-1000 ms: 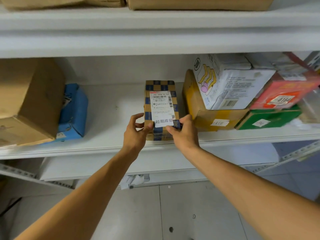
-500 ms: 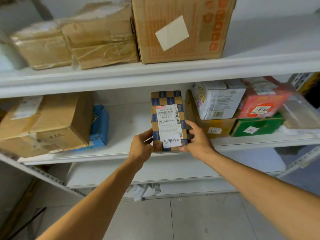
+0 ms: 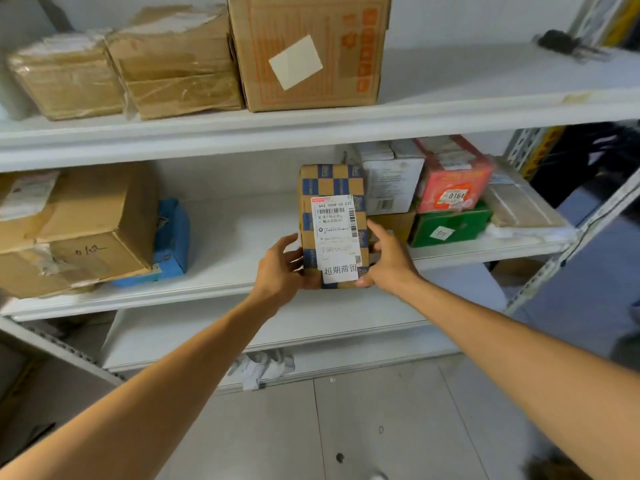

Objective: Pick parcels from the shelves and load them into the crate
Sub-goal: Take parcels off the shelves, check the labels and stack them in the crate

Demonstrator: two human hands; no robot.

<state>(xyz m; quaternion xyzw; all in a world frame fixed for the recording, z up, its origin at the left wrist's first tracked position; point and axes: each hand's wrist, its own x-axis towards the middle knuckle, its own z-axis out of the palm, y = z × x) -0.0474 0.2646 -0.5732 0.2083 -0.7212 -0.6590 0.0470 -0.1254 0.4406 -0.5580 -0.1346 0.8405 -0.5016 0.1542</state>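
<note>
At centre frame, your left hand [image 3: 281, 268] and right hand [image 3: 388, 259] grasp the parcel [image 3: 332, 226] by its lower sides, upright at the middle shelf's [image 3: 221, 287] front edge. Risk: held so low, it may tip forward. Crate not visible.

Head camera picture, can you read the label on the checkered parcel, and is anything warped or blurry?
Head view: the label on the checkered parcel, gripped by the left hand and right hand, shows large characters clearly, fine print soft; head view: the upper shelf edge bows from the wide lens; flat light, no glare on the label.
</note>
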